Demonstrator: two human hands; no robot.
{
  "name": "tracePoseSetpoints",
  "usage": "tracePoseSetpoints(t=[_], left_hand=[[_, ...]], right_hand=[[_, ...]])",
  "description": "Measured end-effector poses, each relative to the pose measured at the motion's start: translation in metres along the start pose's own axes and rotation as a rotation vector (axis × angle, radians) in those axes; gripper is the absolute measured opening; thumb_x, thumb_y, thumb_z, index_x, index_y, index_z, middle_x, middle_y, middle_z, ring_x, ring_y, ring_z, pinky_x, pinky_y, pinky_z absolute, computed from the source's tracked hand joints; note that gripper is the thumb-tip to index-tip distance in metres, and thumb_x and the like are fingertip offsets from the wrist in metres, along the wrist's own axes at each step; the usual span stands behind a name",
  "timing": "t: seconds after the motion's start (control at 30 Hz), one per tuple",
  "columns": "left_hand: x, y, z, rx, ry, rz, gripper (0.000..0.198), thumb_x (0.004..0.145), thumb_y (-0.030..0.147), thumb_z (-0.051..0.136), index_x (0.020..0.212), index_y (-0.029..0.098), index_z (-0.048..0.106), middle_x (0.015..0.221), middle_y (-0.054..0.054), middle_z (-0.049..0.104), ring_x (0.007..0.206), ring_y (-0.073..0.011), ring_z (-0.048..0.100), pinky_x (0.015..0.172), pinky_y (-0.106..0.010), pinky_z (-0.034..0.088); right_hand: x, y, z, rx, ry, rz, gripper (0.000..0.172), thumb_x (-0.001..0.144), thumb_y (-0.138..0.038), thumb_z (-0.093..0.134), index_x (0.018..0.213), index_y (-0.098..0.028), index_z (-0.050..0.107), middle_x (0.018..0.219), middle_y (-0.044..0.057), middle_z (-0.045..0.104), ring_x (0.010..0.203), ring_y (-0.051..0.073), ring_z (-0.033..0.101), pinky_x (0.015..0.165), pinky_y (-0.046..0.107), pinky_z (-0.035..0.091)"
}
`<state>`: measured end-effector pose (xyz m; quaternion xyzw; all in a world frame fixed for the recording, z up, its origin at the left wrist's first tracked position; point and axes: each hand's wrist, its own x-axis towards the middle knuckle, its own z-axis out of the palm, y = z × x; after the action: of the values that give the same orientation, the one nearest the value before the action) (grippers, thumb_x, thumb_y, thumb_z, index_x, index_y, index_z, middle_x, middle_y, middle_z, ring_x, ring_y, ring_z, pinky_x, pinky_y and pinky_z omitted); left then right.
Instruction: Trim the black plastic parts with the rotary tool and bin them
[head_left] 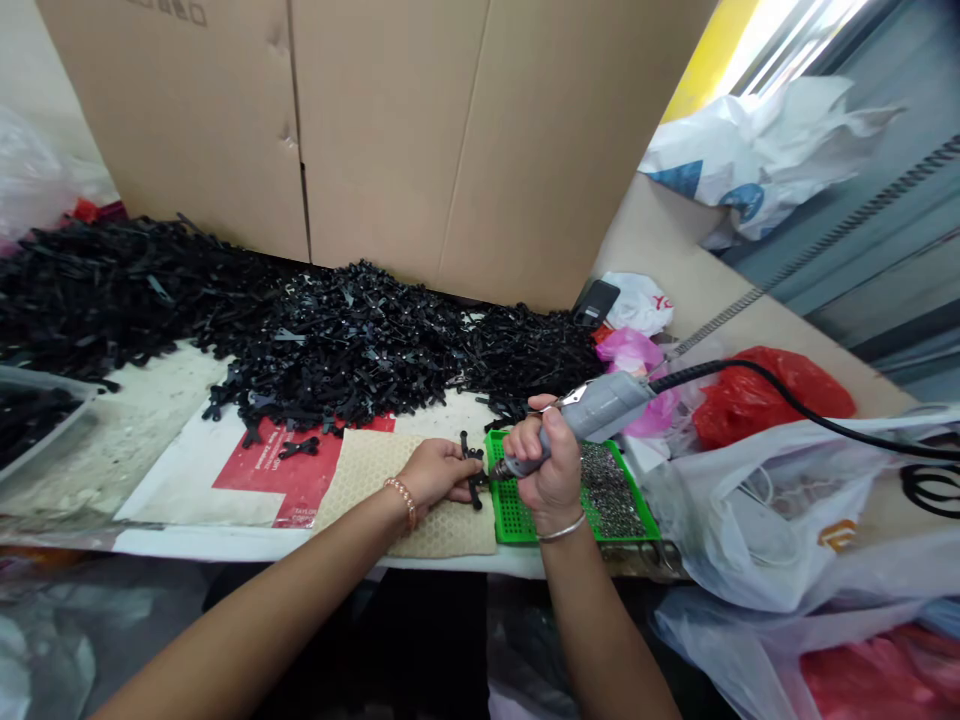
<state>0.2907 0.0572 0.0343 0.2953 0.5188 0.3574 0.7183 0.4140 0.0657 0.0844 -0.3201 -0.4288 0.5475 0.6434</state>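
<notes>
The left hand (439,472) lies palm down on the beige honeycomb mat (375,470), its fingers pressed together onto a small black plastic part (472,472) and pinning it at the mat's right edge. The right hand (550,468) is wrapped in a closed fist around the grey electric screwdriver (600,408); the tool slants down to the left and its tip meets the black part just beside the left fingertips. A black cable (787,395) leaves the tool's rear and runs right, over the bags.

Directly under the right hand sits the green perforated tray (517,510), touching the mat's right edge; a heap of small metal screws (607,490) fills its right half. The tray's near side lies close to the front edge of the table (150,420).

Behind the hands, a long pile of black parts (300,340) runs across the table up to the cardboard wall (420,130), leaving only a narrow band of bare surface between pile and mat. 1 loose black piece (298,447) lies on a red and white sheet (277,470) left of the mat; open room exists mainly there. A clear bin (52,420) stands at the far left edge. To the right, white plastic bags (787,520), a red bag (765,395) and a pink bag (637,355) crowd against the tray.
</notes>
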Motion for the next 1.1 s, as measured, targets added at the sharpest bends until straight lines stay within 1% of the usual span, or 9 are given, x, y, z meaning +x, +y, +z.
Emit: tracePoseSetpoints(t=[0.1, 0.23, 0.43, 0.63, 0.9, 1.1], left_hand=[[0.0001, 0.0002, -0.0002, -0.006, -0.005, 0.003, 0.025, 0.074, 0.013, 0.073, 0.063, 0.013, 0.05, 0.055, -0.002, 0.061, 0.054, -0.0136, 0.064, 0.05, -0.022, 0.055], [0.0002, 0.0008, 0.0, -0.019, -0.008, -0.008, 0.025, 0.076, 0.012, 0.071, 0.063, 0.013, 0.05, 0.054, -0.001, 0.06, 0.053, -0.0136, 0.064, 0.05, -0.022, 0.055], [0.0012, -0.0011, -0.0004, -0.029, -0.01, -0.004, 0.029, 0.072, 0.015, 0.075, 0.062, 0.013, 0.049, 0.053, -0.001, 0.059, 0.052, -0.0136, 0.064, 0.046, -0.019, 0.054], [0.0023, -0.0035, -0.0014, -0.048, -0.021, 0.016, 0.031, 0.068, 0.021, 0.08, 0.063, 0.013, 0.051, 0.055, -0.001, 0.061, 0.052, -0.0135, 0.064, 0.047, -0.02, 0.055], [0.0003, -0.0012, -0.0005, -0.032, -0.008, 0.012, 0.027, 0.07, 0.017, 0.077, 0.063, 0.012, 0.052, 0.057, -0.001, 0.061, 0.052, -0.0128, 0.064, 0.048, -0.021, 0.055], [0.0008, -0.0021, -0.0007, -0.045, -0.006, 0.007, 0.027, 0.068, 0.019, 0.079, 0.065, 0.012, 0.053, 0.057, -0.002, 0.061, 0.053, -0.0133, 0.064, 0.047, -0.02, 0.054]], right_hand=[[-0.0004, 0.0022, 0.0002, 0.009, 0.004, 0.0, 0.028, 0.077, -0.044, 0.069, 0.087, -0.022, 0.055, 0.044, -0.01, 0.033, 0.04, 0.009, 0.031, 0.044, 0.02, 0.034], [-0.0006, 0.0059, -0.0004, 0.009, 0.006, -0.003, 0.028, 0.078, -0.044, 0.068, 0.088, -0.022, 0.055, 0.044, -0.01, 0.034, 0.04, 0.009, 0.031, 0.045, 0.02, 0.034], [-0.0002, 0.0065, -0.0002, -0.001, 0.013, -0.01, 0.028, 0.077, -0.044, 0.068, 0.088, -0.022, 0.054, 0.044, -0.011, 0.035, 0.039, 0.009, 0.031, 0.044, 0.02, 0.034], [0.0018, 0.0051, 0.0026, -0.033, 0.02, -0.014, 0.031, 0.075, -0.047, 0.068, 0.087, -0.023, 0.053, 0.043, -0.011, 0.034, 0.038, 0.009, 0.03, 0.044, 0.021, 0.034], [0.0023, 0.0057, 0.0016, -0.013, 0.026, -0.009, 0.031, 0.074, -0.045, 0.069, 0.087, -0.022, 0.054, 0.043, -0.011, 0.036, 0.039, 0.009, 0.031, 0.044, 0.021, 0.033], [0.0018, 0.0031, 0.0019, -0.038, 0.01, -0.01, 0.031, 0.075, -0.047, 0.068, 0.087, -0.023, 0.053, 0.043, -0.011, 0.034, 0.039, 0.01, 0.031, 0.044, 0.021, 0.033]])
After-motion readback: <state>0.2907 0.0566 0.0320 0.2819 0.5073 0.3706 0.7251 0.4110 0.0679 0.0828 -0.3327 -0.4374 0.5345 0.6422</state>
